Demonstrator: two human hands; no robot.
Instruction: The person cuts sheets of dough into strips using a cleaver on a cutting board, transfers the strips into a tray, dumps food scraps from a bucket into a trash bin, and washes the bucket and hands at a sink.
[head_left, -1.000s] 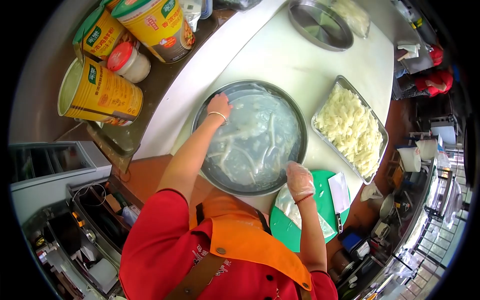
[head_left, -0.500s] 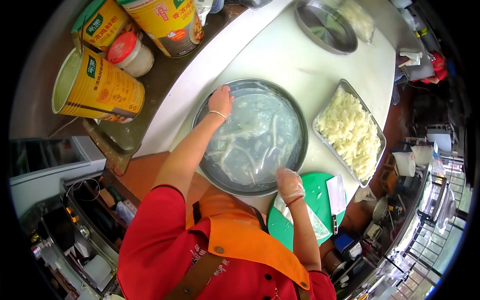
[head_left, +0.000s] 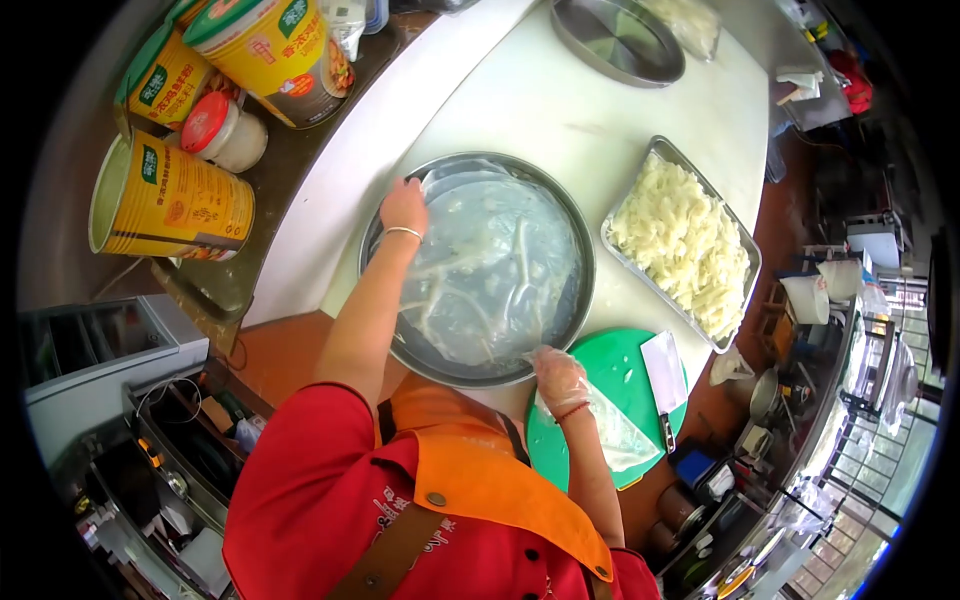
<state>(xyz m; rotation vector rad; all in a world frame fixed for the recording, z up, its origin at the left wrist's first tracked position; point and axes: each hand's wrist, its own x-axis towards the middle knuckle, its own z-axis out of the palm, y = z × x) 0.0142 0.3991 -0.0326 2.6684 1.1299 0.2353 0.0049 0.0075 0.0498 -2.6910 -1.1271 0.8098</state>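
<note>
Bare tabletop [head_left: 540, 112] leaves a wide lane between the large pan [head_left: 586, 275] and 1 farther pan [head_left: 620, 42]. The heaped tray [head_left: 660, 292] blocks the right, leaving a narrow strip; the green board [head_left: 622, 375] and cleaver [head_left: 664, 372] obstruct the near right, yellow cans [head_left: 180, 200] the far left.

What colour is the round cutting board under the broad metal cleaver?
The round cutting board is green; the head view shows it best.

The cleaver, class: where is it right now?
In the head view, the cleaver lies right of the person's gloved right hand, on the right side of the green board.
</note>
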